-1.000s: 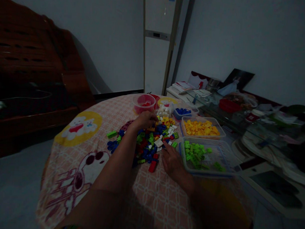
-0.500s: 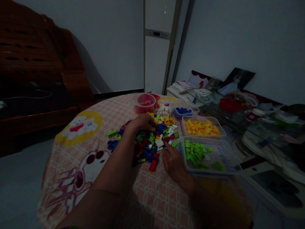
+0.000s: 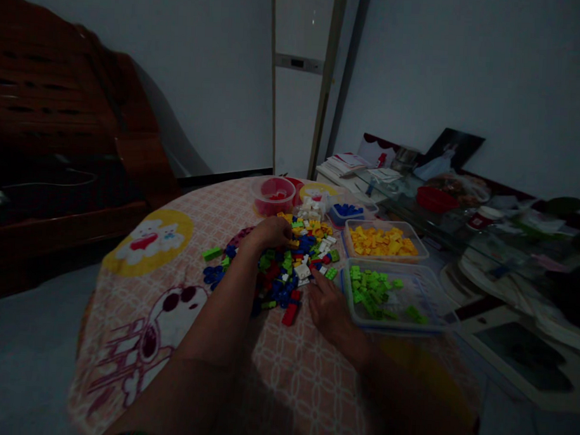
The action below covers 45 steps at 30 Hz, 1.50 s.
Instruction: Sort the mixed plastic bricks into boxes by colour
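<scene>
Over the mixed bricks (image 3: 288, 262), the left hand (image 3: 272, 232) curls its fingers, any grip unclear, while the right hand (image 3: 329, 302) has fingers loosely extended, its hold unclear.

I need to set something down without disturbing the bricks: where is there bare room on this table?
Bare tablecloth shows between the left forearm and right forearm, nearer than the red brick, and left of the long green brick. The middle brick pile and right side, with its green-brick tub, are crowded.
</scene>
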### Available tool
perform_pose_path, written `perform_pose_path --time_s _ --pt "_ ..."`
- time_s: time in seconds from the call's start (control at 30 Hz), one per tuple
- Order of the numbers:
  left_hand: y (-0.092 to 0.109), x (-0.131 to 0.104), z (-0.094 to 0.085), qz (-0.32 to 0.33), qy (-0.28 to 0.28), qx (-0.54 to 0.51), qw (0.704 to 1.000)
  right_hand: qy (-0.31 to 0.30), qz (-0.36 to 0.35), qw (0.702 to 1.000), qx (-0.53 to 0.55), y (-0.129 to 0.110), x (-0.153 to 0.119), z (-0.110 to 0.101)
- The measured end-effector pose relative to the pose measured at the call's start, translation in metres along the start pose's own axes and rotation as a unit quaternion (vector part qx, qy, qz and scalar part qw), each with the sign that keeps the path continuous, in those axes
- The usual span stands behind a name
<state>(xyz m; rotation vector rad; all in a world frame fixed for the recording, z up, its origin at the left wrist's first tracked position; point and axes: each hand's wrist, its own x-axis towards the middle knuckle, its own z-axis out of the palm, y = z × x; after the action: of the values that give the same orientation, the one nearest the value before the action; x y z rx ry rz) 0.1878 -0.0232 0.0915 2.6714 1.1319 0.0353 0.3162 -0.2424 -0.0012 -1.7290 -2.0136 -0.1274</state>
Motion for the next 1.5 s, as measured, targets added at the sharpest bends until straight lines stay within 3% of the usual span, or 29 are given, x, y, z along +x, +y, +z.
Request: perform_pose_path --time_s 0.37,0.63,0.73,0.87,0.97,1.07,1.2,1.37,1.5 --pt "0.003 0.001 -0.001 -0.002 0.078 -0.15 0.986 0.008 -0.01 1.0 0.004 0.0 0.0 -0.001" --pt "0.013 0.011 0.016 -0.019 0.04 -0.284 0.958 0.0 -0.008 1.0 -0.007 0.0 0.001 -0.001" --pt "0.032 0.018 0.025 0.03 0.068 -0.382 0.921 0.003 -0.009 1.0 -0.01 0.0 0.001 0.0" --pt "0.062 0.028 0.034 0.184 0.116 -0.526 0.822 0.008 -0.012 1.0 -0.001 0.001 0.0 0.001" --pt "0.065 0.03 0.034 0.222 0.129 -0.541 0.801 -0.001 -0.009 1.0 0.006 0.001 0.001 0.0" --pt "0.05 0.027 0.026 0.212 0.147 -0.5 0.827 -0.011 -0.005 1.0 0.009 0.001 0.001 -0.001" --pt "0.025 0.016 0.011 0.143 0.151 -0.395 0.895 -0.014 -0.004 1.0 0.004 0.0 0.001 -0.001" --pt "0.013 0.001 -0.003 0.07 0.075 -0.227 0.968 -0.009 -0.006 1.0 -0.002 0.0 0.001 -0.001" --pt "0.006 0.0 -0.005 0.014 0.039 -0.113 0.993 -0.009 -0.004 1.0 -0.012 0.0 0.001 -0.002"
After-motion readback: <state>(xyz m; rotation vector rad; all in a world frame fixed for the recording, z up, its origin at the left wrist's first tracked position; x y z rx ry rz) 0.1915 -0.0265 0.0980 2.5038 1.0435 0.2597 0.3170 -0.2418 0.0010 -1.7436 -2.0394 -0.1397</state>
